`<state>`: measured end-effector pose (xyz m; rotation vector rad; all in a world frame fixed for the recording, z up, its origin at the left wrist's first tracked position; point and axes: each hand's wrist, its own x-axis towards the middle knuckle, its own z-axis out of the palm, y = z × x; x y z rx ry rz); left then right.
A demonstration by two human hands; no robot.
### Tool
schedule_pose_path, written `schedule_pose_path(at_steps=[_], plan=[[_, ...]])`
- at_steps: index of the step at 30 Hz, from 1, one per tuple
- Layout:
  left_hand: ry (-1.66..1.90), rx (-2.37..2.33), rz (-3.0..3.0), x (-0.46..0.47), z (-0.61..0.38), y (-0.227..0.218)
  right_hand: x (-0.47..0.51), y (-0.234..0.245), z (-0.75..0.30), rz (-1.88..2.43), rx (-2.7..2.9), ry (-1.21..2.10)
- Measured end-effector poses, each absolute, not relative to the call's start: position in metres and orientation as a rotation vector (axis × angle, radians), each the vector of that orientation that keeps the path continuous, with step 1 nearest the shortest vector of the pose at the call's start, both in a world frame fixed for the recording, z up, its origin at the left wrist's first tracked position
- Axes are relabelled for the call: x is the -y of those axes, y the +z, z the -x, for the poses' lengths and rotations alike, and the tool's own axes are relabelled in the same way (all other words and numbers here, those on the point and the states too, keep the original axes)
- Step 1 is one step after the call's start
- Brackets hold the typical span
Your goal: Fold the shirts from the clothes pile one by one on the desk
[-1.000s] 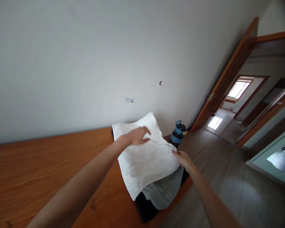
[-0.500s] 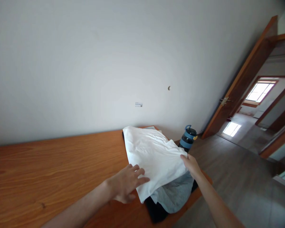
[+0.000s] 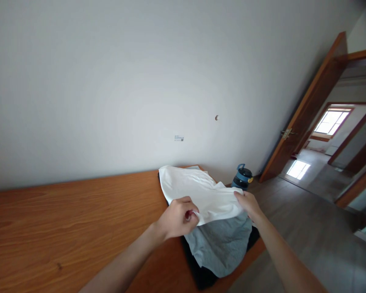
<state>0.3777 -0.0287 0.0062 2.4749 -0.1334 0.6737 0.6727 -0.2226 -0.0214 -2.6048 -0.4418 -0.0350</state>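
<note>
A white cloth [image 3: 198,190] lies on top of a grey garment [image 3: 222,244], which rests on a black one [image 3: 203,276], all at the right end of a wooden table [image 3: 64,232]. My left hand [image 3: 178,217] is closed, pinching the near left corner of the white cloth. My right hand [image 3: 247,203] grips the cloth's near right corner. The near edge of the cloth is lifted off the grey garment and drawn toward the wall.
A blue and black water bottle [image 3: 242,178] stands on the floor just past the table's right end. A plain white wall runs behind the table. At the right, an open wooden door [image 3: 308,110] leads to a hallway with grey flooring.
My left hand went from the cloth's far part to its near left corner and pinched it. Both hands have raised the near edge toward the wall, uncovering more of the grey garment.
</note>
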Motion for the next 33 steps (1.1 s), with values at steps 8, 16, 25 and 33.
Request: schedule_pose_path(at_steps=[8, 16, 25, 33], plan=[[0.34, 0.334, -2.615, 0.065, -0.386, -0.008, 0.238, -0.007, -0.665, 3.001, 0.395, -0.041], [0.471, 0.279, -2.81, 0.076, -0.363, -0.098, 0.18, -0.071, -0.587, 2.755, 1.253, -0.252], [0.484, 0.502, -2.807, 0.07, -0.326, -0.127, 0.122, -0.084, -0.547, 2.976, 1.17, -0.05], [0.503, -0.378, -2.703, -0.032, -0.19, -0.073, 0.094, -0.133, -0.496, 2.72, 1.339, -0.21]])
